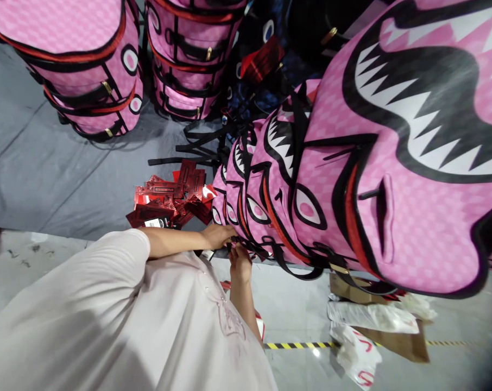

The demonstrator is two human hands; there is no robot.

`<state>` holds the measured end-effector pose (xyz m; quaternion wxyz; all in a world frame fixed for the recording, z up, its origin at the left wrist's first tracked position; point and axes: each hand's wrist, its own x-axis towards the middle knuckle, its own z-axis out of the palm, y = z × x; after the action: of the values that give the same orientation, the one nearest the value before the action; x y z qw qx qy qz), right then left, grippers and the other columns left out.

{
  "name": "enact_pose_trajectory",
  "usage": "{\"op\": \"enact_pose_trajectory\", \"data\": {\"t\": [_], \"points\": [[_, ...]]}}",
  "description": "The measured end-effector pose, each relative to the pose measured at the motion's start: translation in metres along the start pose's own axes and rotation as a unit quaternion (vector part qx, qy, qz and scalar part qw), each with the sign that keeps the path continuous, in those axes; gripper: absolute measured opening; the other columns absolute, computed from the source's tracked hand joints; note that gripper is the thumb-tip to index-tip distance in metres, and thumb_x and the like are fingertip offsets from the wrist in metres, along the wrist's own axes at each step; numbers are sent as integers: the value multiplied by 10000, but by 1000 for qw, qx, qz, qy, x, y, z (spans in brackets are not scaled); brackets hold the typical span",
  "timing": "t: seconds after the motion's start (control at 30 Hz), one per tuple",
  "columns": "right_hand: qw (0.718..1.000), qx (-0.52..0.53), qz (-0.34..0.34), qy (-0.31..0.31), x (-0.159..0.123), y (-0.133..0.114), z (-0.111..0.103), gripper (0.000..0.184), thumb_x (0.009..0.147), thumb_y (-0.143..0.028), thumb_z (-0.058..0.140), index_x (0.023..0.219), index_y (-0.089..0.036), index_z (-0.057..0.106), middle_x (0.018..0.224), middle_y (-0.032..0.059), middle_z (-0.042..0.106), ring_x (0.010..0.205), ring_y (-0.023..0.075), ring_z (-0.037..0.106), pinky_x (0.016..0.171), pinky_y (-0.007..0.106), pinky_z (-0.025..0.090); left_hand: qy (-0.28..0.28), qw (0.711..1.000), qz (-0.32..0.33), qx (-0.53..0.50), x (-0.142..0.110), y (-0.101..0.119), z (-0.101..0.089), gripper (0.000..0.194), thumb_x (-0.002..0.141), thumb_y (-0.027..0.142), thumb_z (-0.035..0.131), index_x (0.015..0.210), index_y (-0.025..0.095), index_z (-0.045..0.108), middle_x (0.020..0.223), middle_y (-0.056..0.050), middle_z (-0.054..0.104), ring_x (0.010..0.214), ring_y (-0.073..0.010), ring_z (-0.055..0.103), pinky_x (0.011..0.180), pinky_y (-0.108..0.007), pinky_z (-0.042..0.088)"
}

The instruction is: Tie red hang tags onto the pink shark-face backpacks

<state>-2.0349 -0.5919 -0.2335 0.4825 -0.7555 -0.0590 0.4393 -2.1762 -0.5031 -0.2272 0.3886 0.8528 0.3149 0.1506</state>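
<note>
My left hand (219, 235) reaches in from the left and my right hand (240, 264) comes up from below. They meet at the lower near edge of a small-looking pink backpack (231, 213) at the far end of a row. The fingers of both hands are bent and closed around a small dark piece between them, too small to name. The row of pink backpacks (309, 206) with shark-mouth and eye prints extends right, largest nearest the camera. Beside my left forearm lies a pile of shiny red tags (164, 198).
Stacked pink backpacks (95, 92) and another pink stack (184, 60) stand at the back on the grey-covered table (21, 157). Dark blue bags (270, 70) stand behind the row. Plastic bags (372, 317) and brown cardboard (409, 342) lie on the floor by a yellow-black tape line (303, 345).
</note>
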Motion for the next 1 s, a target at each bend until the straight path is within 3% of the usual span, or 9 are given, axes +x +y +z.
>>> {"op": "enact_pose_trajectory", "data": {"t": [0.1, 0.17, 0.23, 0.33, 0.4, 0.63, 0.73, 0.83, 1.0], "points": [[1000, -9, 4, 13, -2, 1, -7, 390, 559, -383, 716, 862, -198, 557, 750, -34, 619, 635, 93, 588, 620, 234, 479, 118, 992, -54, 5, -34, -30, -30, 198, 958, 256, 473, 1042, 208, 647, 1073, -57, 653, 950, -160, 632, 781, -251, 496], [999, -28, -1, 22, -4, 4, -12, 388, 552, -382, 727, 825, -203, 518, 686, -57, 583, 563, 79, 541, 574, 231, 456, 202, 967, -148, 50, -62, -58, -50, 192, 957, 248, 470, 992, 188, 650, 1017, -71, 640, 953, -180, 613, 792, -275, 487], [999, -46, -15, 2, -9, 8, -12, 368, 569, -392, 720, 736, -214, 444, 578, -92, 487, 473, 54, 434, 494, 214, 387, 233, 940, -229, 96, -90, -84, -63, 176, 942, 243, 493, 969, 187, 658, 1012, -78, 635, 982, -204, 596, 840, -309, 474], [995, -55, -25, -76, -20, 12, 2, 399, 611, -432, 704, 644, -224, 365, 509, -109, 375, 437, 43, 332, 439, 201, 318, 187, 921, -309, 144, -115, -111, -70, 161, 901, 256, 558, 987, 186, 674, 1064, -88, 642, 1019, -245, 578, 882, -359, 448], [988, -63, -14, -137, -27, 12, 23, 377, 625, -450, 716, 643, -210, 425, 534, -87, 434, 455, 50, 385, 451, 195, 349, 137, 920, -331, 162, -117, -119, -70, 177, 891, 257, 557, 990, 184, 685, 1080, -98, 645, 1036, -263, 571, 879, -376, 432], [942, -163, 41, -291, -34, -5, 126, 343, 661, -427, 786, 804, -175, 601, 641, -35, 637, 505, 69, 572, 512, 182, 456, 59, 934, -307, 175, -100, -114, -76, 216, 887, 178, 466, 922, 138, 675, 1013, -143, 678, 1003, -278, 597, 863, -400, 404], [936, -206, 49, -283, -32, -3, 169, 309, 730, -402, 766, 855, -180, 591, 595, -47, 637, 444, 64, 554, 438, 155, 399, 38, 953, -240, 180, -99, -103, -79, 233, 882, 159, 443, 920, 148, 673, 943, -129, 702, 943, -261, 627, 897, -404, 403], [943, -230, 32, -239, -26, 2, 200, 254, 838, -366, 676, 730, -175, 548, 477, -70, 549, 369, 54, 481, 389, 154, 331, -5, 958, -213, 191, -103, -94, -79, 246, 857, 131, 436, 898, 145, 678, 909, -135, 718, 901, -259, 652, 876, -389, 423], [962, -211, 41, -171, -9, -8, 211, 284, 929, -259, 552, 663, -185, 486, 436, -79, 496, 354, 52, 454, 416, 162, 348, -48, 947, -239, 209, -137, -107, -102, 191, 826, 170, 484, 772, 183, 667, 864, -88, 734, 817, -234, 671, 682, -298, 444]]}}
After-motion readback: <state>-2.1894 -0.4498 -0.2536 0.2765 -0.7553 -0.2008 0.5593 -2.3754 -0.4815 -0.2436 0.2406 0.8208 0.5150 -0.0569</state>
